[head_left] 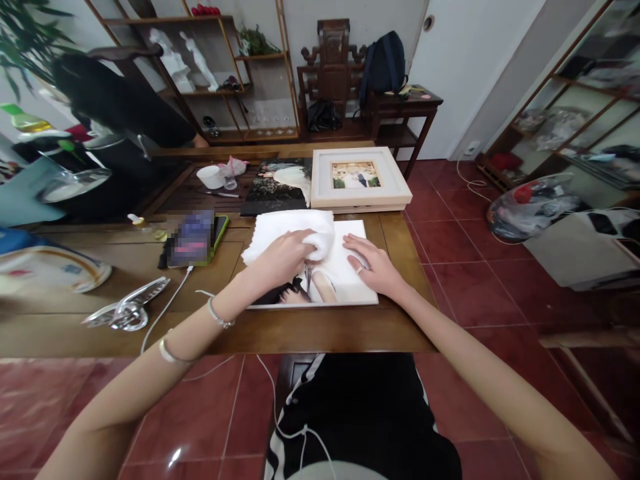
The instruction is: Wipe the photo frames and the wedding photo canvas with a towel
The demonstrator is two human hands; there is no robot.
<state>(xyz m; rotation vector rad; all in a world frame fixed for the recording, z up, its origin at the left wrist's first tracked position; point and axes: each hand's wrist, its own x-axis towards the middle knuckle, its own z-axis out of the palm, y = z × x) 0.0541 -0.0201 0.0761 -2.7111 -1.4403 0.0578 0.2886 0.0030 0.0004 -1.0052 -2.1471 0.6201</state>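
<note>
Red tiled floor [480, 293] below, and up on the wooden table [310, 337] we go, clock centred on the photo panel: a strip of wood at 6 o'clock before the front edge, another at 3 before the side edge drops away. At 1 o'clock a pale-framed wedding photo [357, 175] sits just beside, so there's little slack that way. Here's the main piece, the white-edged photo panel [350, 290], flat on the wood, lower part showing; a dark photo print [273, 187] crowds 11. Across the panel's upper left, a white cloth [280, 233], partly bunched. Wiping under way, I'd judge; no telling how much is done, and whatever's beneath the cloth can't be checked. Left hand [293, 253]: fingers curled narrow round the wad. Right hand [373, 267]: fingers spread on the panel's right side, apparently steadying it. Wood runs out toward 9, up to the phone, with the silver claw clip [127, 303] between 8 and 9. That phone [193, 243] trails a white charging cable [167, 310] to the front edge, worth minding.
</note>
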